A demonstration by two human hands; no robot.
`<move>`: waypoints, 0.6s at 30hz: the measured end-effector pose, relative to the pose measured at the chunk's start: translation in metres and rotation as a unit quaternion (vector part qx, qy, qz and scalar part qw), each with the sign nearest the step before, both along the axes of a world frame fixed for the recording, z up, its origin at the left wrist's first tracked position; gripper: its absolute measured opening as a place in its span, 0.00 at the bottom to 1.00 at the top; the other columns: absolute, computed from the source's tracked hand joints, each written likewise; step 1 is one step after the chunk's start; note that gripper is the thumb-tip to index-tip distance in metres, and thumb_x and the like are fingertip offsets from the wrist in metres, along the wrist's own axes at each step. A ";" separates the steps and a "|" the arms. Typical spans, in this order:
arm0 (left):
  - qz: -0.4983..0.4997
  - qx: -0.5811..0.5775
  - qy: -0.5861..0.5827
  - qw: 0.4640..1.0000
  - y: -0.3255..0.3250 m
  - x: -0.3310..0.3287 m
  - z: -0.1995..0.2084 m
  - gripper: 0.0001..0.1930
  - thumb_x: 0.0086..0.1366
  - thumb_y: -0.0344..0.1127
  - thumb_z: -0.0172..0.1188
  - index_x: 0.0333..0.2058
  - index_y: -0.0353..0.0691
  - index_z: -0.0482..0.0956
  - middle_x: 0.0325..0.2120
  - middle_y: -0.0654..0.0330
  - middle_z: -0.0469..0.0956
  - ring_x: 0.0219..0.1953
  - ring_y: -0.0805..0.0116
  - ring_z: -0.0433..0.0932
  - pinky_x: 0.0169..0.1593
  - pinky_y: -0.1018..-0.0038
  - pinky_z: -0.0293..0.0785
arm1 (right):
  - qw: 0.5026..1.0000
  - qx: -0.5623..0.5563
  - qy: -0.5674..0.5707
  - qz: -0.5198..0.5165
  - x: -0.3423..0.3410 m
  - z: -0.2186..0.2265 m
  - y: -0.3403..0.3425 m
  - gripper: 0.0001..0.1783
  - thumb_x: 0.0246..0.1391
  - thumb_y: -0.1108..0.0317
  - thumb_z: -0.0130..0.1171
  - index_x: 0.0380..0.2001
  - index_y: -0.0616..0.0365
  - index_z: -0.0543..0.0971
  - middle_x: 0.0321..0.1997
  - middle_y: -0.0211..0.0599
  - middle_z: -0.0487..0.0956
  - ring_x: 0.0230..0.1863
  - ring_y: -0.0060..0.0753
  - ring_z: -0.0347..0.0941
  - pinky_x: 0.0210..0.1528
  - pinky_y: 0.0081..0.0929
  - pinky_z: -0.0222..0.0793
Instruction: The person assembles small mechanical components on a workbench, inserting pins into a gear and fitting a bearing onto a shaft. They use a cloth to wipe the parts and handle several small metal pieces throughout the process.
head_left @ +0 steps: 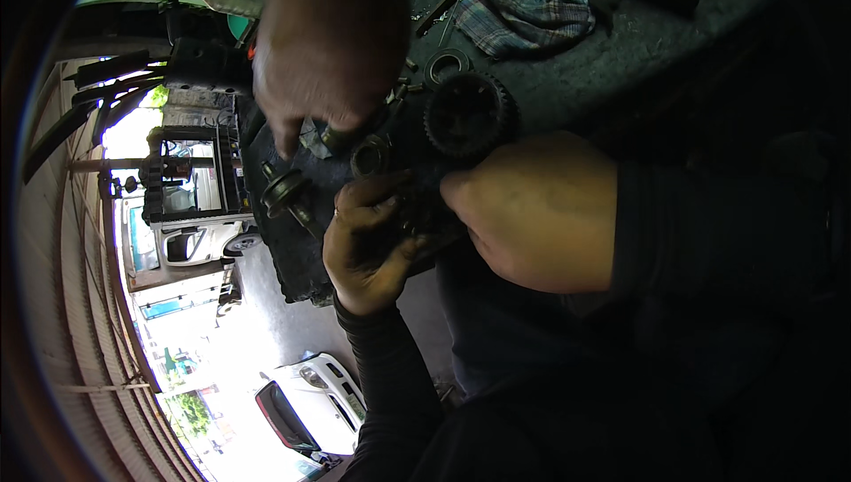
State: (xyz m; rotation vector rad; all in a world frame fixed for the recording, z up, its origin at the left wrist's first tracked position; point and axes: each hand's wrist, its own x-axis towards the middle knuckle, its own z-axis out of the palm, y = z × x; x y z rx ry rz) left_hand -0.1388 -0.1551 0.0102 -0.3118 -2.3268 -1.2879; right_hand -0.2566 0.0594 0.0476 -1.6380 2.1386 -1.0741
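Apparently the work centres on a shadowed spot between the person's left hand (363,247) and right hand (532,207), by the near edge of a dark workbench (612,57); any part held there is too dark to make out, and so is its axis. The left hand has its fingers bent and its thumb apart; the right is curled like a loose fist. I cannot tell whether either one grips something.

I judge the step to be close two-handed handling of a small component, and the next move seems to call for a steady left hand.

Just above the left fingers sits a metal collar (360,161), its bore tilted toward the camera. Near the right hand, a toothed gear (470,117) turns its broad open mouth toward the camera too. Leftward, a flanged shaft (287,191) lies with its long axis slanting from upper left to lower right. A co-worker's hand (324,74) reaches in from the top, one finger pointing down near that shaft. Farther out are a bearing ring (432,69) and a plaid cloth (536,17).
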 end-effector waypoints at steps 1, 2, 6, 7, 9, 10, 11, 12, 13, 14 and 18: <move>0.001 0.008 -0.001 1.000 0.001 0.001 0.000 0.19 0.52 0.27 0.69 0.41 0.35 0.72 0.47 0.42 0.77 0.50 0.54 0.76 0.53 0.64 0.72 | 0.999 0.023 0.027 0.003 0.000 0.004 0.001 0.07 0.52 0.70 0.56 0.30 0.65 0.77 0.21 0.46 0.79 0.22 0.47 0.79 0.26 0.40 0.75; 0.002 0.015 -0.001 1.000 0.001 0.001 0.000 0.19 0.51 0.26 0.69 0.41 0.35 0.71 0.47 0.42 0.77 0.50 0.54 0.76 0.53 0.64 0.73 | 1.000 0.021 0.016 0.003 0.003 0.004 0.000 0.07 0.52 0.70 0.57 0.31 0.65 0.77 0.21 0.46 0.79 0.24 0.47 0.79 0.27 0.40 0.75; -0.002 0.011 0.007 1.000 -0.001 0.006 -0.001 0.20 0.50 0.21 0.66 0.42 0.34 0.71 0.48 0.41 0.76 0.49 0.55 0.77 0.52 0.65 0.75 | 0.997 -0.068 -0.003 -0.028 0.011 -0.017 -0.007 0.08 0.51 0.71 0.60 0.33 0.65 0.77 0.25 0.45 0.79 0.28 0.45 0.80 0.29 0.39 0.76; -0.009 0.029 0.002 1.000 0.001 0.003 -0.001 0.20 0.50 0.20 0.66 0.42 0.34 0.70 0.48 0.41 0.76 0.49 0.55 0.77 0.52 0.65 0.75 | 0.993 -0.106 -0.001 -0.052 0.010 -0.018 -0.008 0.08 0.51 0.71 0.61 0.33 0.65 0.77 0.26 0.45 0.79 0.29 0.45 0.80 0.30 0.39 0.76; -0.023 0.063 -0.008 0.998 0.007 -0.002 0.000 0.19 0.51 0.18 0.64 0.42 0.33 0.70 0.49 0.40 0.75 0.49 0.55 0.78 0.51 0.66 0.77 | 0.996 -0.078 0.017 -0.050 0.003 -0.010 0.002 0.09 0.50 0.72 0.62 0.34 0.66 0.77 0.27 0.45 0.79 0.29 0.46 0.80 0.30 0.39 0.76; -0.015 0.047 -0.007 0.999 0.006 0.000 0.001 0.19 0.51 0.18 0.64 0.42 0.33 0.70 0.49 0.40 0.75 0.49 0.55 0.78 0.51 0.66 0.77 | 0.997 -0.069 0.022 -0.040 0.002 -0.007 0.002 0.09 0.50 0.72 0.62 0.34 0.66 0.77 0.28 0.45 0.79 0.29 0.46 0.79 0.30 0.39 0.76; -0.007 0.032 -0.006 0.999 0.005 0.002 0.001 0.19 0.51 0.17 0.63 0.42 0.33 0.70 0.49 0.40 0.75 0.49 0.55 0.78 0.51 0.66 0.77 | 0.998 -0.063 0.008 -0.026 0.004 -0.008 -0.001 0.09 0.50 0.72 0.62 0.34 0.66 0.77 0.28 0.45 0.79 0.29 0.47 0.79 0.30 0.40 0.76; 0.001 0.016 -0.005 1.000 0.003 0.004 0.001 0.19 0.51 0.16 0.62 0.42 0.33 0.70 0.49 0.40 0.74 0.49 0.55 0.78 0.51 0.66 0.77 | 0.998 -0.056 -0.007 -0.012 0.007 -0.008 -0.003 0.09 0.50 0.72 0.62 0.34 0.66 0.77 0.28 0.46 0.79 0.29 0.47 0.79 0.30 0.40 0.76; -0.006 0.023 -0.002 1.000 0.004 0.002 0.000 0.19 0.51 0.16 0.62 0.42 0.33 0.70 0.49 0.40 0.74 0.49 0.55 0.78 0.51 0.66 0.77 | 0.999 -0.046 -0.018 -0.005 0.008 -0.007 -0.001 0.09 0.51 0.72 0.61 0.34 0.65 0.77 0.28 0.46 0.79 0.29 0.48 0.79 0.30 0.40 0.76; -0.013 0.029 0.000 0.999 0.004 0.001 -0.001 0.19 0.51 0.16 0.62 0.42 0.33 0.70 0.49 0.40 0.74 0.49 0.55 0.78 0.51 0.66 0.77 | 0.997 -0.079 -0.010 -0.016 0.007 -0.011 -0.001 0.09 0.50 0.72 0.61 0.34 0.66 0.77 0.28 0.46 0.79 0.30 0.48 0.79 0.30 0.40 0.76; -0.011 0.023 -0.004 1.000 0.007 0.000 0.006 0.19 0.50 0.16 0.62 0.41 0.34 0.70 0.48 0.41 0.75 0.50 0.54 0.78 0.50 0.66 0.77 | 0.996 -0.079 -0.020 -0.027 0.005 -0.013 -0.002 0.07 0.51 0.73 0.60 0.32 0.66 0.77 0.27 0.46 0.79 0.31 0.49 0.79 0.33 0.41 0.76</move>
